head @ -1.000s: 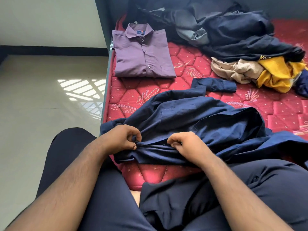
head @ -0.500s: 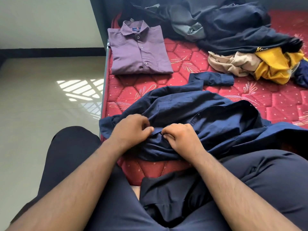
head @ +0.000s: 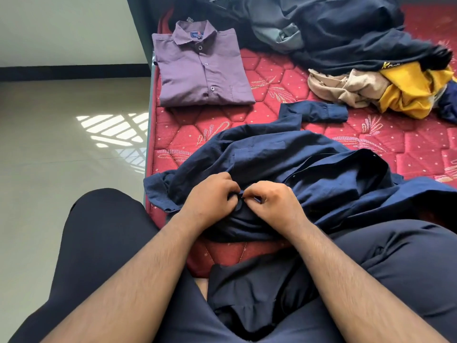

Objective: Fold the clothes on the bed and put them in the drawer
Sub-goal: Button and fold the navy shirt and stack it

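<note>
Navy cloth lay rumpled at the bed's [head: 408, 154] near edge: your left hand [head: 210, 199] and right hand [head: 274, 204] pinched the navy shirt's [head: 296, 164] placket, seemingly buttoning it. Next, flatten it; unfolded pile [head: 358, 45] waited at one o'clock.

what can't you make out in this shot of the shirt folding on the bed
Head view, the only one:
- What the left hand and right hand pinch on the dark navy button-up shirt: curled fingers cover it.
- Drawer: outside the frame.
- Heap of dark unfolded clothes: cut by the top edge, garments overlap, count unclear.
- Collar label on the folded purple shirt: too small to read.
</note>
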### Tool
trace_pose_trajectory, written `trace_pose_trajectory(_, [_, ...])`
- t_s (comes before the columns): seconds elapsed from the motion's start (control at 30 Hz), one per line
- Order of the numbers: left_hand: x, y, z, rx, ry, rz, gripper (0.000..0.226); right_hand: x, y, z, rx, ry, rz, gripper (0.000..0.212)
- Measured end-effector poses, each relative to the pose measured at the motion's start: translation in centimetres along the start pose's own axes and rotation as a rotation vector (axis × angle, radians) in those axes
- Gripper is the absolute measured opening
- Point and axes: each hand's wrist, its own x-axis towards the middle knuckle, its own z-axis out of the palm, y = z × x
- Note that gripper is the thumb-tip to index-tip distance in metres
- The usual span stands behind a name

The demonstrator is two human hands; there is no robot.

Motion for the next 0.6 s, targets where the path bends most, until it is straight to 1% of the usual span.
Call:
trace_pose_trajectory(0.07, [0.2, 0.1, 0.2, -0.053, 0.056, -0.017, 0.027, -0.2, 0.1, -0.2, 0.036, 0.036, -0.019, 0.019])
trace_pose_trajectory(0.13, [0.5, 0.2, 0.2, -0.268, 0.101, -0.129, 0.019, -0.4, 0.2, -0.5, 0.066, 0.086, -0.043, 0.015])
trace_pose_trajectory(0.2, [0.8, 0.3, -0.1, -0.582, 0.052, -0.281, 0.01, -0.4, 0.3, -0.5, 0.095, 0.138, -0.051, 0.009])
trace_pose_trajectory(0.27, [0.9, 0.2, -0.4, -0.848, -0.023, -0.379, 0.018, -0.1, 0.5, -0.4, 0.106, 0.168, -0.074, 0.005])
trace_pose_trajectory(0.3, [0.8, 0.2, -0.5, -0.921, -0.051, -0.405, 0.017, -0.1, 0.5, -0.2, 0.11, 0.162, -0.098, 0.005])
trace_pose_trajectory(0.37, [0.8, 0.0, -0.8, -0.973, -0.08, -0.422, 0.01, 0.1, 0.7, -0.1, 0.113, 0.133, -0.143, 0.011])
trace_pose_trajectory(0.47, [0.8, -0.3, -0.8, -1.001, -0.088, -0.425, 0.019, 0.2, 0.8, 0.0, 0.094, 0.103, -0.18, 0.013])
trace_pose_trajectory(0.6, [0.8, -0.3, -0.5, -1.027, -0.065, -0.417, 0.021, 0.2, 0.9, 0.1, 0.037, 0.076, -0.194, 0.012])
